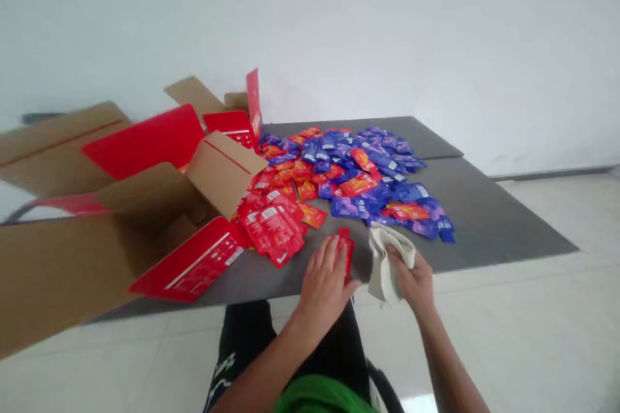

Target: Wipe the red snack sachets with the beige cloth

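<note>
My left hand (327,274) lies palm down near the table's front edge, fingers stretched out over a red sachet (345,246) that is partly hidden beneath them. In my right hand (411,277) is a folded, cream-coloured cloth (382,258), held just over the front edge with my fingers wrapped round it. Beyond my left hand is a loose pile of red sachets (274,226), some showing white label panels. Farther back spreads a heap of purple sachets (351,206) mixed with orange-red sachets (359,184).
At the left stands an open cardboard box (188,264), red outside and brown inside, its flaps spread wide. Another open box (230,122) is behind it. The dark grey table (494,226) ends before a white wall (387,32). My legs are under the front edge.
</note>
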`<state>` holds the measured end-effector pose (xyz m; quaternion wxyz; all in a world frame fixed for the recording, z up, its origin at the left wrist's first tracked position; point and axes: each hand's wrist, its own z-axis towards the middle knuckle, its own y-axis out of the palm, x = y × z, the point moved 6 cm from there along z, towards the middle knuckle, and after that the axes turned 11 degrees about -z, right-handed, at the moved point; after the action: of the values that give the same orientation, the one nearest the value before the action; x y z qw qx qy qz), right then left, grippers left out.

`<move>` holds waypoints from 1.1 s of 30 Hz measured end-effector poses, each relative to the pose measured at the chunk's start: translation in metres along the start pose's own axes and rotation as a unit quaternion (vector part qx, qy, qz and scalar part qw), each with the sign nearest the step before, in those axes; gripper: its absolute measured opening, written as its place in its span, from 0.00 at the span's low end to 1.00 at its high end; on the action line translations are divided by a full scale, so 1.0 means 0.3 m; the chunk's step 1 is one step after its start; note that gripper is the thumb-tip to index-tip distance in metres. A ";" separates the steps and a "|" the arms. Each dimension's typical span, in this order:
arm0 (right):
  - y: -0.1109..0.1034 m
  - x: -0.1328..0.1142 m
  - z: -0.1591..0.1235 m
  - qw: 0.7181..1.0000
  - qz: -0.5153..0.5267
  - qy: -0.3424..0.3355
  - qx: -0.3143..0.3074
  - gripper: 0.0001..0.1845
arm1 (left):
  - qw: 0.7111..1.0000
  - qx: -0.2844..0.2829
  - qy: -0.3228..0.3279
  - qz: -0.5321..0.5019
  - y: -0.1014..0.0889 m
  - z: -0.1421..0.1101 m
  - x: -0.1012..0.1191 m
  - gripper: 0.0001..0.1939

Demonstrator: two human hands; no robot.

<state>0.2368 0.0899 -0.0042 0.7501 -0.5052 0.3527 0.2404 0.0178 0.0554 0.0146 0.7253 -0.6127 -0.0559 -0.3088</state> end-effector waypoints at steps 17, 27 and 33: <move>0.013 -0.032 0.017 0.998 0.013 -0.046 -0.028 0.23 | 0.966 0.119 -0.057 -0.220 -0.114 -0.117 -0.107 0.11; 0.011 -0.030 0.019 0.998 -0.004 -0.065 -0.028 0.23 | 0.509 0.375 -0.283 -0.722 -0.229 -0.114 -0.256 0.18; 0.008 -0.030 0.023 0.997 -0.010 -0.074 -0.030 0.24 | 0.356 0.394 -0.270 -0.803 -0.248 -0.043 -0.239 0.04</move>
<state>0.2314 0.0972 0.0031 0.7611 -0.5116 0.2837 0.2801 -0.0819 0.0664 0.0421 0.2369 0.0292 -0.8293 -0.5052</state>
